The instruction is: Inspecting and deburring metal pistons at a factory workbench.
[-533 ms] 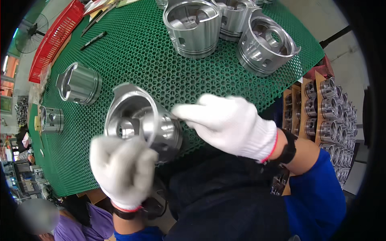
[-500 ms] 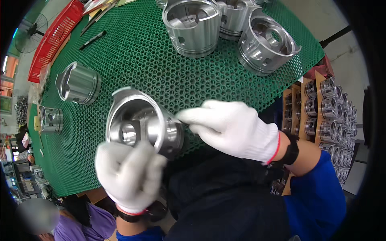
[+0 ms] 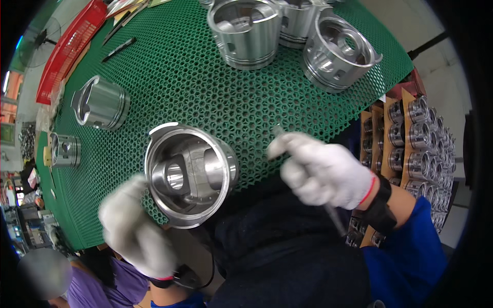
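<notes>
A silver metal piston (image 3: 197, 169) stands at the mat's near edge, its hollow end facing up and the pin-hole boss showing inside. At its left rim is my left hand (image 3: 134, 226) in a white knit glove, blurred by motion. Whether its fingers grip the rim or only lie beside it, I cannot tell. My right hand (image 3: 328, 169), also gloved, is apart from the piston to its right. It is closed around a thin rod-like tool (image 3: 336, 219), whose narrow end comes out above the fingers and whose shaft sticks out below the palm. The tool's exact kind is unclear.
More pistons stand on the green perforated mat (image 3: 174, 77): several at the far side, including one (image 3: 339, 51), and two at the left (image 3: 102, 105). A marker pen (image 3: 119, 49) and a red basket (image 3: 69, 49) lie far left. Racked pistons (image 3: 421, 133) are at right. Someone in purple (image 3: 110, 280) is lower left.
My right hand has drawn away from the piston to the right, and the thin tool now shows in it. My left hand has moved left and down, uncovering the piston's near rim. The piston has turned slightly.
</notes>
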Available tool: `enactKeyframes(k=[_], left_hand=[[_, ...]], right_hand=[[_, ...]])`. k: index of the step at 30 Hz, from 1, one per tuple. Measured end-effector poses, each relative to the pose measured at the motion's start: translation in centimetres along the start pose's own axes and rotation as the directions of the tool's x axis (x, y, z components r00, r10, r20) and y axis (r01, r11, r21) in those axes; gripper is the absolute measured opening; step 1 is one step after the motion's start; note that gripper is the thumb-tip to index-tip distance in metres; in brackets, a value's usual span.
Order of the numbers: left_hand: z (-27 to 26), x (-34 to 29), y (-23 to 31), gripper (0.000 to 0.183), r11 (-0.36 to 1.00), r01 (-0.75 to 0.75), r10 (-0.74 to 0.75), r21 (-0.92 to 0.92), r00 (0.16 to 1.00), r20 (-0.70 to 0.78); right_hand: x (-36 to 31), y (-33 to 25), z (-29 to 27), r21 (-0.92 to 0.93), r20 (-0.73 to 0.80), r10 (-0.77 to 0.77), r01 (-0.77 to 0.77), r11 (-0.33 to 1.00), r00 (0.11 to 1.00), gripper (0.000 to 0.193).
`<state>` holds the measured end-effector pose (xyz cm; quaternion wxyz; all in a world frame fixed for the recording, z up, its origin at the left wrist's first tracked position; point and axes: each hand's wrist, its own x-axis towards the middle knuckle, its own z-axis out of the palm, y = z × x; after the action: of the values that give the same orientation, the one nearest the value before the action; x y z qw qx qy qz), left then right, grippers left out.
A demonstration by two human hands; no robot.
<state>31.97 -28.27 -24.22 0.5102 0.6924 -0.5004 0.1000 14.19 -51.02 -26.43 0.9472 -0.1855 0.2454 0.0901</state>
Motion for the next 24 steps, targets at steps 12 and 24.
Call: enactKeyframes(k=[12,24], left_hand=[[2.6,8.8,-0.5,0.043,0.826,-0.469,0.280,0.311,0.822,0.496],[4.8,5.8,1.8,0.054,0.790,-0.381,0.123,0.480,0.866,0.484]], right_hand=[[-1.4,-0.2,-0.9,-0.785,0.160,-0.523,0.429,0.447,0.837,0.032],[2.1,-0.1,2.7,-0.875,0.483,-0.671,0.322,-0.361,0.563,0.026]])
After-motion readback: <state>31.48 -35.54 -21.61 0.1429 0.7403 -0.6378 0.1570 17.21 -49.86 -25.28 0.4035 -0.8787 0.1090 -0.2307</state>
